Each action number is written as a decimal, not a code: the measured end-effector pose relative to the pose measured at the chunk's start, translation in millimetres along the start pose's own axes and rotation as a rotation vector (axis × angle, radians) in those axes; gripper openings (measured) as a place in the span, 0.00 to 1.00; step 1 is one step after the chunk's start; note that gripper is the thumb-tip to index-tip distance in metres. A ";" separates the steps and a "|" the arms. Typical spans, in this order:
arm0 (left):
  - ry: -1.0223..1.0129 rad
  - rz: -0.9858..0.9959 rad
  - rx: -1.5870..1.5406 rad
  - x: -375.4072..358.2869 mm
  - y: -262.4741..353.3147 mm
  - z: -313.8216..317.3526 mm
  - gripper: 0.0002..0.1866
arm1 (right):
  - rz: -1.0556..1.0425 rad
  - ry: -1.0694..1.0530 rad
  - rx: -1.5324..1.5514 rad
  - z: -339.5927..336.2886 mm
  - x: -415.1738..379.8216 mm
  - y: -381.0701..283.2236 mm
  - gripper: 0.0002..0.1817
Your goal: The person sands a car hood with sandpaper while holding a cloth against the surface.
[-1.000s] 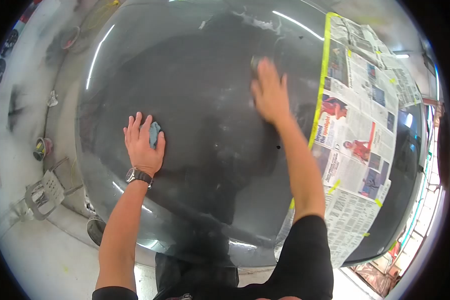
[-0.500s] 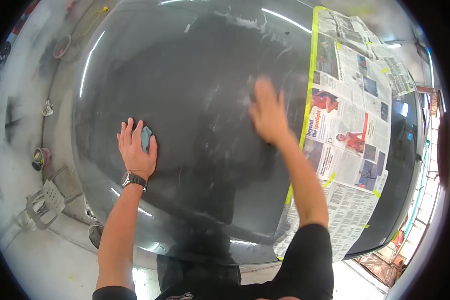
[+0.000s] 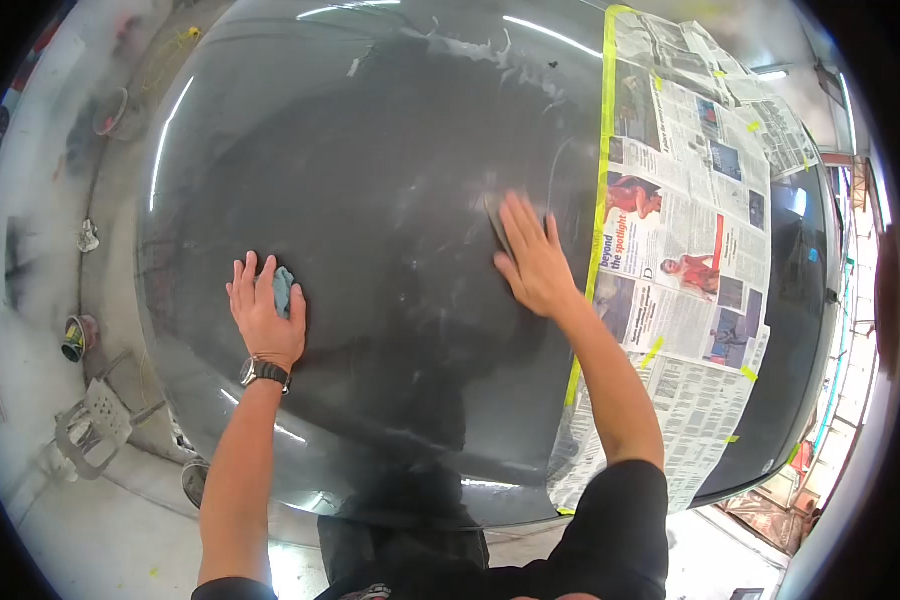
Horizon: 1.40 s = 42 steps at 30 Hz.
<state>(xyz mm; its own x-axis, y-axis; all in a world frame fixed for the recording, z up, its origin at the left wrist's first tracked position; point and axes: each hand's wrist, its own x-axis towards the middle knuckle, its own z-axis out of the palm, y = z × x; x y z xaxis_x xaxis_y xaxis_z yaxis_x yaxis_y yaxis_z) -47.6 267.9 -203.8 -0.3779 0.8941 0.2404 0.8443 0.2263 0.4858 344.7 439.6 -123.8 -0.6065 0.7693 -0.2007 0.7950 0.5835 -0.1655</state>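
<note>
A large dark grey car hood (image 3: 370, 200) curves out in front of me, with pale smears and scuffs on its surface. My left hand (image 3: 268, 315) lies on its left part, fingers spread, with a crumpled blue-grey cloth (image 3: 282, 290) held between thumb and fingers. On the right part, my right hand (image 3: 535, 255) presses down flat, slightly blurred. The edge of a thin dark grey sheet, like sandpaper (image 3: 495, 218), shows beside its fingertips; the palm hides the rest. Yellow-green masking tape (image 3: 601, 200) runs just right of this hand.
Newspaper (image 3: 685, 400) taped in place covers the windshield area at right. Down on the floor at left stand a grey plastic chair (image 3: 95, 425), a small bucket (image 3: 80, 338) and another round container (image 3: 111, 112). A crumpled scrap (image 3: 88, 236) lies near them.
My right hand has slid back toward me over the hood, a little nearer the tape. My left hand stays about where it was with the cloth. The view has shifted slightly.
</note>
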 end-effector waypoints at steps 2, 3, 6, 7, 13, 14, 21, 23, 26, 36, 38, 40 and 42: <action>-0.002 -0.001 -0.001 -1.2 -0.6 -2.6 0.30 | 0.036 -0.002 -0.078 -10.5 10.4 23.5 0.41; -0.004 -0.003 0.000 -1.5 -2.1 -2.2 0.30 | 0.057 0.003 -0.113 -11.7 22.0 44.7 0.41; 0.016 -0.001 0.001 0.3 0.5 2.3 0.30 | 0.419 0.315 -0.034 -17.5 131.8 123.9 0.39; 0.017 0.005 0.007 0.4 0.3 2.8 0.29 | 0.573 0.331 -0.054 -23.1 152.1 118.3 0.39; -0.009 0.000 0.017 -3.0 -3.7 -0.7 0.30 | 0.213 0.328 -0.011 25.9 9.1 7.2 0.41; -0.008 0.002 0.025 -2.4 -4.4 1.1 0.30 | 0.232 0.249 0.024 23.2 -13.5 -7.6 0.41; 0.002 0.012 0.019 -2.6 -5.6 3.3 0.30 | 0.489 0.504 -0.132 -9.2 153.0 144.5 0.38; -0.013 0.016 0.024 -6.1 -6.4 2.5 0.30 | 0.442 0.535 -0.099 2.0 134.3 132.4 0.38; -0.015 0.008 0.021 -1.5 -5.3 -0.9 0.29 | 0.397 0.572 -0.161 22.6 59.5 89.9 0.37; -0.028 0.003 0.025 -2.5 -4.8 0.0 0.30 | 0.337 0.666 -0.279 -5.6 174.8 192.2 0.26; -0.015 0.009 0.019 1.6 -3.2 -0.8 0.30 | 0.312 0.561 -0.215 -10.9 134.6 159.4 0.31; -0.024 -0.006 0.008 -3.5 -0.1 -2.5 0.30 | 0.245 0.599 -0.241 14.1 95.7 139.9 0.33; -0.021 -0.014 0.008 -1.2 -0.2 -3.0 0.29 | 0.290 0.528 -0.132 9.5 99.6 148.4 0.33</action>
<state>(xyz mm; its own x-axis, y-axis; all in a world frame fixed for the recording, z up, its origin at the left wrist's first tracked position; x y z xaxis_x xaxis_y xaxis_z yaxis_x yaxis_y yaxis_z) -48.5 265.6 -201.6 -0.3822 0.8985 0.2161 0.8419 0.2422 0.4822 402.2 600.3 -177.6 -0.3051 0.9067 0.2913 0.9419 0.3325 -0.0484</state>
